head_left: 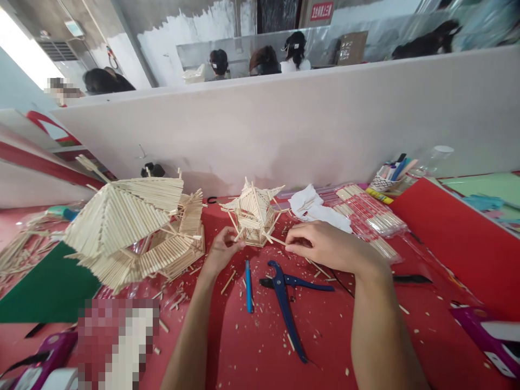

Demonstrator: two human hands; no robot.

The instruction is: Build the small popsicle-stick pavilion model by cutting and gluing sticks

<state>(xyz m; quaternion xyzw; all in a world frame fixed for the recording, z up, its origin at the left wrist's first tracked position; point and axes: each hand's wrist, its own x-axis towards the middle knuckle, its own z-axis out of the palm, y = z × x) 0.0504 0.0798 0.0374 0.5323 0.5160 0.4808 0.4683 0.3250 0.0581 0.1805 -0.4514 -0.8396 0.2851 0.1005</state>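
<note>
A small pavilion model (255,208) built of wooden sticks stands on the red tabletop in front of me. My left hand (222,250) is closed at its lower left corner, thumb and fingers pinched on the model there. From the right, my right hand (314,242) pinches the outer end of a thin wooden stick (277,240), whose other end meets the model's lower right corner. Nearer to me lie a blue pen (248,287) and a dark blue pipe cutter (281,292) with its handles spread.
A larger stick-built model (125,216) stands at left beside a green board (52,284). Packs of sticks (369,208), white tissue (312,203), a pen cup (388,176) and a red board (459,238) are at right. A pale partition (284,119) closes the back; people sit beyond.
</note>
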